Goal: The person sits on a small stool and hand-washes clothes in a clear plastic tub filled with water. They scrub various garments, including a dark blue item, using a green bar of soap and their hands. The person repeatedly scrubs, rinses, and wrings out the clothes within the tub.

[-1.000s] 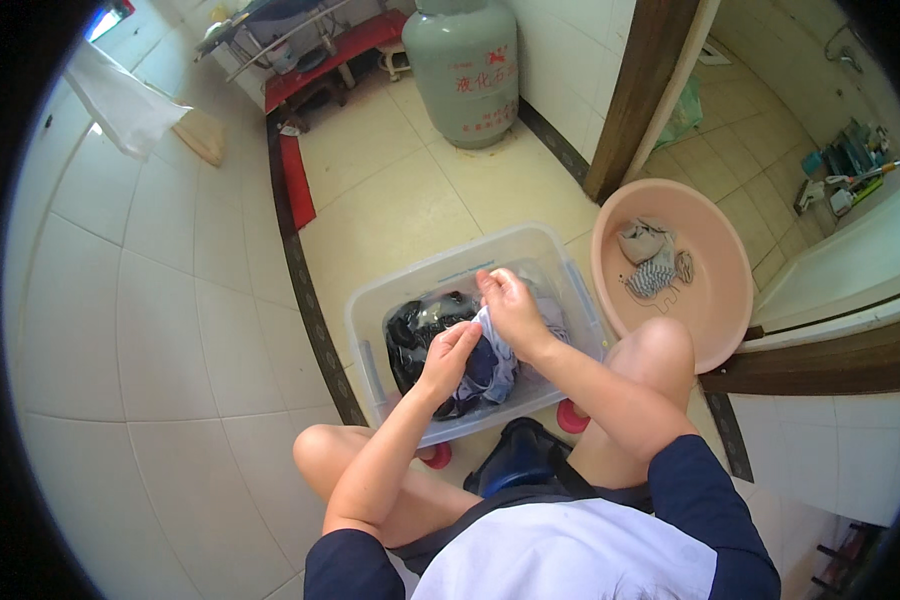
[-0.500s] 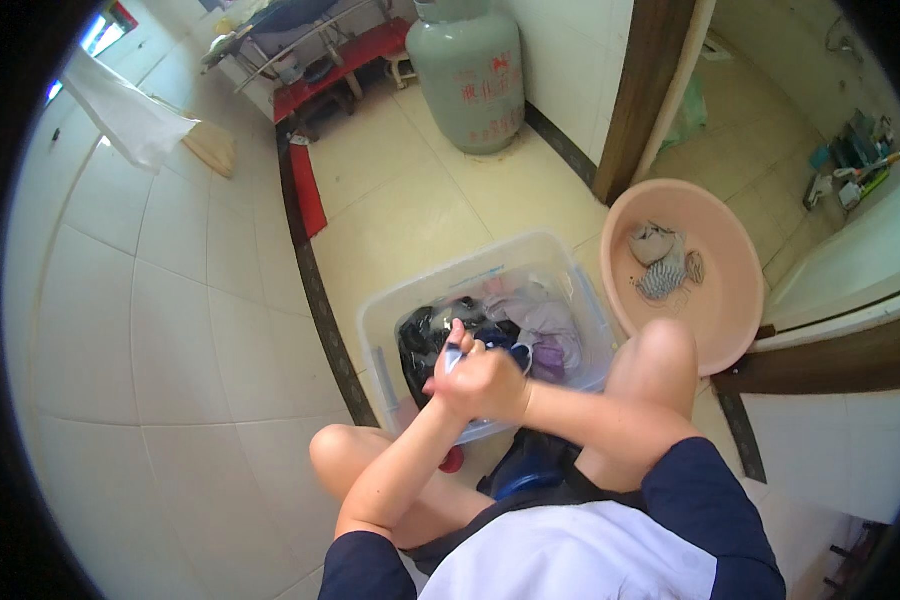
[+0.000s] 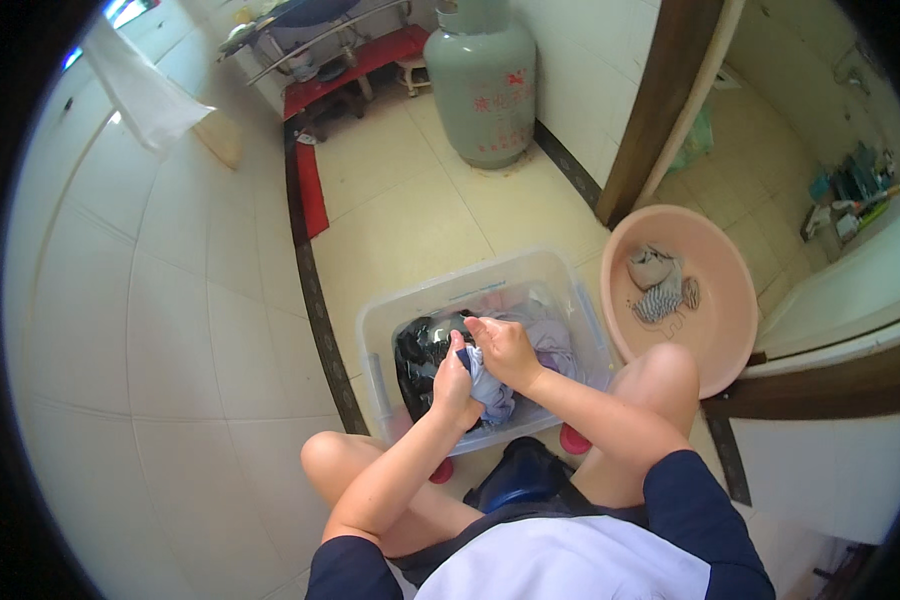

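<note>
Over the clear plastic tub [image 3: 370,345], my two hands work on one wet light-blue garment [image 3: 492,395] with a navy edge. My left hand [image 3: 454,388] is closed on its left side, thumb pointing up. Against it, my right hand [image 3: 505,355] is curled on the upper part of the same cloth. Part of the garment hangs below my hands into the tub. Inside the tub, a black wet garment [image 3: 418,365] lies at the left and a pale lilac one [image 3: 555,340] at the right, in water.
A peach basin [image 3: 715,330] with a grey striped cloth [image 3: 660,295] stands to the right of the tub, by a doorway. A green gas cylinder [image 3: 482,90] stands farther back. My knees flank the tub; a tiled wall [image 3: 180,330] runs along the left.
My hands have moved apart from a tight clasp, the right one shifting up and right. More of the light-blue garment now shows between and below them.
</note>
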Demonstrator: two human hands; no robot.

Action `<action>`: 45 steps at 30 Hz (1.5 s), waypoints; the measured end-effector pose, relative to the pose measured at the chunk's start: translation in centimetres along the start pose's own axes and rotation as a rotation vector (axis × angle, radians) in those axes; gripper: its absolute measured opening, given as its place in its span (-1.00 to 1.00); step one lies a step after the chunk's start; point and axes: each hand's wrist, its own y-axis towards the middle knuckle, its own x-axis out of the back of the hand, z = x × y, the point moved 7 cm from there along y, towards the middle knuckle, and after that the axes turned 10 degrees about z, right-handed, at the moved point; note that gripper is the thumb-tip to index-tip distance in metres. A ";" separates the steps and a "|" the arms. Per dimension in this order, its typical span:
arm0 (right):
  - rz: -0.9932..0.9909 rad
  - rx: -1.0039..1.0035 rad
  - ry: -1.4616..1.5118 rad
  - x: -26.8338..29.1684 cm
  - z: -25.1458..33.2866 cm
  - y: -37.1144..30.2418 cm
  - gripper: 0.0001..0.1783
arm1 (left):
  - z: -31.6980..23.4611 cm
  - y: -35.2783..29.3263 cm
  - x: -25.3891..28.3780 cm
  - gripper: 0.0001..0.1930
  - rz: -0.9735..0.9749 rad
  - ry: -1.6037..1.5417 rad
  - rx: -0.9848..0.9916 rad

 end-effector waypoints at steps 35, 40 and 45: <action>0.063 0.547 -0.315 -2.3 6.5 -2.1 -0.67 | 0.9 1.2 2.3 -0.69 0.061 -0.076 0.021; 0.003 0.234 -0.599 -2.2 4.3 -1.3 -0.65 | 2.7 1.6 3.0 -0.68 -0.014 -0.234 0.125; 0.156 0.480 -0.204 -2.9 6.8 -2.8 -0.68 | 1.8 0.9 2.4 -0.53 -0.062 -0.189 0.087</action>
